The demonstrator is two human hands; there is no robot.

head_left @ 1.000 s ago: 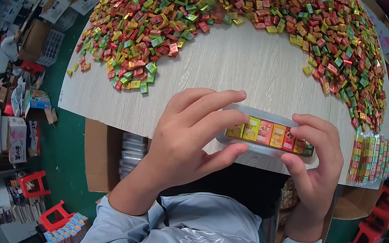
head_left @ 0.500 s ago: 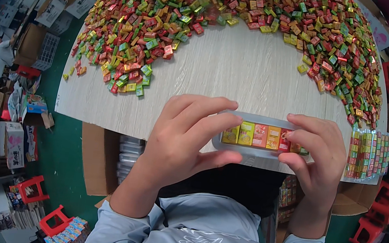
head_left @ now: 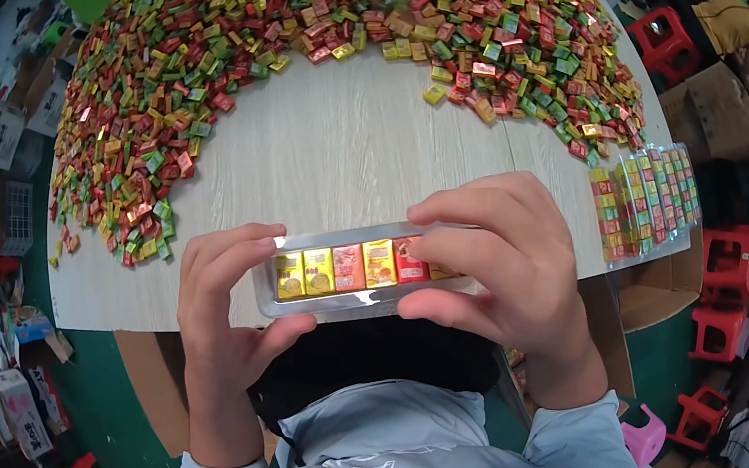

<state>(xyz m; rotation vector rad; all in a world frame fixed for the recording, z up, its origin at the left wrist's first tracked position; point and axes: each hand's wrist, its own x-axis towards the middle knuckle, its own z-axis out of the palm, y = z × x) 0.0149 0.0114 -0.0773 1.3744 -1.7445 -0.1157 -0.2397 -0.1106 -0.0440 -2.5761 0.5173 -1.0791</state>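
A long clear plastic tray [head_left: 346,305] is held at the table's near edge, tilted so its right end lies farther off. In it stands a row of small wrapped candies [head_left: 348,267], yellow, pink and red. My left hand [head_left: 230,282] grips the tray's left end, fingertips on the far rim and thumb below the near rim. My right hand [head_left: 521,261] closes round the right end, index finger and thumb by the candies there. Its fingers hide the last of the row.
A big heap of wrapped candies [head_left: 148,94] curves around the far and left side of the pale wooden table [head_left: 309,156]. Filled clear packs [head_left: 648,202] stand in a row at the right edge. Cardboard boxes [head_left: 662,287] and red stools [head_left: 720,320] are beyond it.
My view has turned, so table and heap appear rotated. The tray now sits lower left in view and slants, its right end raised. Both hands still hold it.
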